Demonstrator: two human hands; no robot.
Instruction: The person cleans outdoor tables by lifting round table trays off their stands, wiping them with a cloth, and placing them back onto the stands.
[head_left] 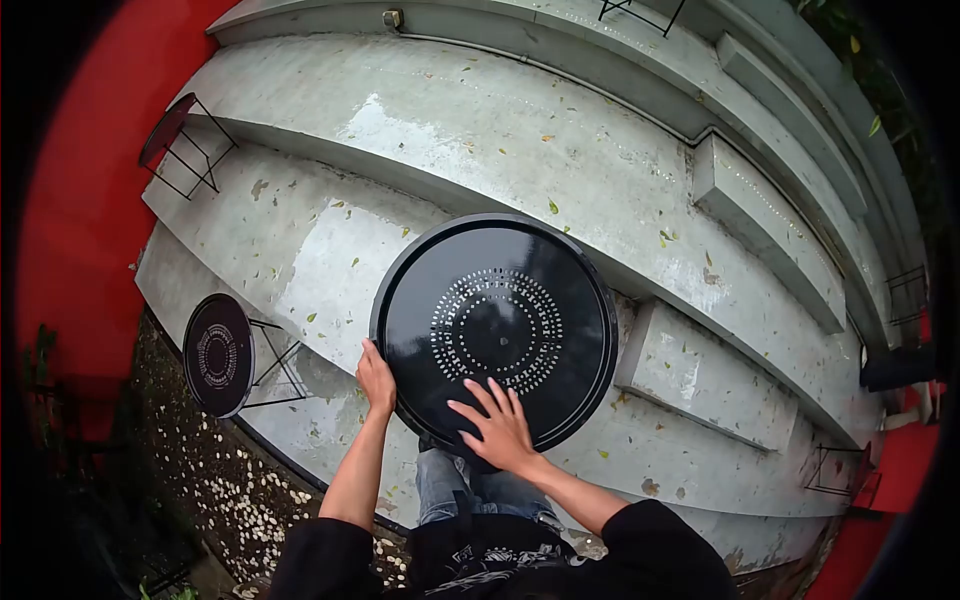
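A round black table top (pixel 480 390) with a raised rim and rings of small perforations is in front of my body, its surface facing up toward me. My left hand (pixel 376 380) grips its rim at the lower left, thumb on the edge. My right hand (pixel 497 427) lies with fingers spread on the lower part of the black surface, near the holes. What holds the disc up from below is hidden under it.
Wide wet concrete steps (pixel 440 110) with scattered leaves surround me. A similar round table (pixel 218 355) stands at left, another (pixel 166 130) farther up. A concrete block (pixel 700 375) is at right. Pebbled ground (pixel 230 490) lies lower left, beside a red wall (pixel 85 230).
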